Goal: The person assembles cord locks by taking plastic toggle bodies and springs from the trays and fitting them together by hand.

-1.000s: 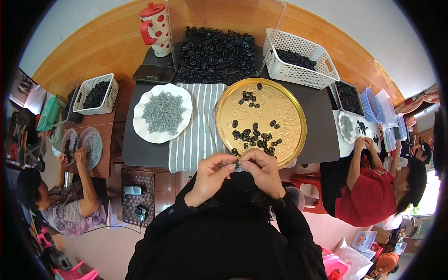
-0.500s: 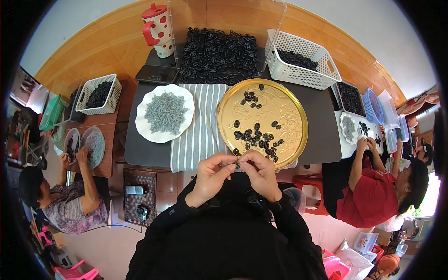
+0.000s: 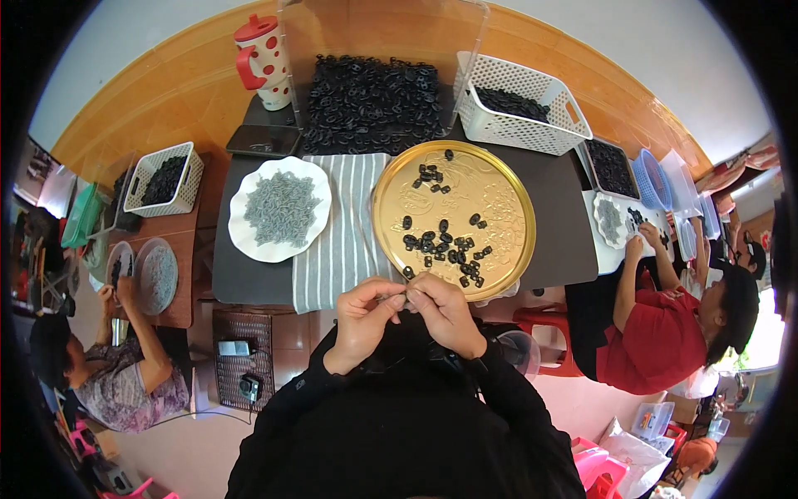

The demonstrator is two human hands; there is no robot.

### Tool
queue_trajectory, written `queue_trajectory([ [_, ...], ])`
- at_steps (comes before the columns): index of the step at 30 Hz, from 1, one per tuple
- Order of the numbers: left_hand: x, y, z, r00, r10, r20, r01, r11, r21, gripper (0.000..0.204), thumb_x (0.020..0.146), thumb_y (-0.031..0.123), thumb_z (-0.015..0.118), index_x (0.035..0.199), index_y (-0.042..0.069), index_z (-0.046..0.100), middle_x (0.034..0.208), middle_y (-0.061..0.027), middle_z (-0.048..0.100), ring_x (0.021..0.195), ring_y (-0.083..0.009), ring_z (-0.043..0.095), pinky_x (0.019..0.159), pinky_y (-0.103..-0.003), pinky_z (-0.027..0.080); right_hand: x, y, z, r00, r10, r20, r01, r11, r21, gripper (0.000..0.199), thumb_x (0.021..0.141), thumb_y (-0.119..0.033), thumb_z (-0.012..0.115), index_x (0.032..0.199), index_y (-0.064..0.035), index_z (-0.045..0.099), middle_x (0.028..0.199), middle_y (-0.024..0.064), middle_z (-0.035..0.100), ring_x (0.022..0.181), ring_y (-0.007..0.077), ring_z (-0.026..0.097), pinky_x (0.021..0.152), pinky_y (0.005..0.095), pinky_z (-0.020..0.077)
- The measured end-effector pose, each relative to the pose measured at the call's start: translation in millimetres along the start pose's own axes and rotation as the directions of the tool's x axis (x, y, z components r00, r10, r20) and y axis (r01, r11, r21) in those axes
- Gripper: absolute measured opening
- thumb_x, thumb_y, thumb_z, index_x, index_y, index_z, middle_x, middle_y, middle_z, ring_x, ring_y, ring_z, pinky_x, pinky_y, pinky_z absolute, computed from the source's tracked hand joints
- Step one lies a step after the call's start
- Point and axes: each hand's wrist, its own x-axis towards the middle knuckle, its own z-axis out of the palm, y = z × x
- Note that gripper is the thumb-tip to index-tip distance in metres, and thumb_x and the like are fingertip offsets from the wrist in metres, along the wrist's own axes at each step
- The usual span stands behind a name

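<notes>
My left hand (image 3: 359, 326) and my right hand (image 3: 450, 314) meet at the table's front edge, fingertips pinched together. A tiny greyish thing shows between them, mostly hidden by the fingers and too small to name. Just beyond my right hand lies a round gold tray (image 3: 501, 187) with small black oval pieces (image 3: 445, 241) scattered on it, most in its near half. A grey-and-white striped cloth (image 3: 347, 220) lies left of the tray. Beside the cloth, a white scalloped plate (image 3: 240, 235) holds a heap of small grey pieces (image 3: 283, 208).
At the back, a clear-walled bin holds many black pieces (image 3: 374, 104). A dotted tumbler (image 3: 270, 66) and a dark flat device (image 3: 264, 140) stand left of it; a white perforated basket (image 3: 519, 133) stands right. People work at side tables, one in a red shirt (image 3: 661, 337).
The whole view has shifted slightly, so the table things appear a little further left. My hands stay together at the table edge, with the right fingertips drawn in closer to the left.
</notes>
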Motion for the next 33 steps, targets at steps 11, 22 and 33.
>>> queue_trajectory([
  [11,7,-2,-6,1.000,-0.006,0.017,0.006,1.000,-0.011,0.023,0.085,-0.006,0.059,0.107,-0.002,0.065,0.087,-0.0067,0.059,0.070,-0.0105,0.056,0.061,-0.021,0.048,-12,8,-104,0.967,-0.027,-0.255,-0.151,0.744,-0.651,0.008,0.076,0.000,0.060,0.084,-0.0001,0.062,0.076,0.0145,0.056,0.069,0.0321,0.059,0.062,0.0377,0.0471],
  [22,8,-2,-3,0.999,-0.054,0.011,0.054,0.999,-0.006,0.021,0.085,-0.005,0.060,0.105,-0.002,0.066,0.087,-0.0066,0.060,0.069,-0.0095,0.056,0.059,-0.021,0.048,1,19,-67,0.989,-0.104,-0.103,-0.028,0.558,-0.830,0.007,0.074,-0.004,0.063,0.081,-0.0025,0.061,0.078,0.0146,0.052,0.075,0.0333,0.056,0.062,0.0413,0.0458],
  [33,6,-2,0,0.996,-0.073,0.050,0.073,0.997,0.004,0.021,0.087,-0.004,0.059,0.106,-0.002,0.066,0.091,-0.0056,0.058,0.073,-0.0082,0.055,0.059,-0.020,0.047,-4,13,-56,0.990,-0.041,-0.134,-0.047,0.804,-0.593,0.007,0.078,-0.002,0.057,0.085,0.0014,0.057,0.077,0.0088,0.055,0.070,0.0198,0.055,0.063,0.0296,0.0450],
])
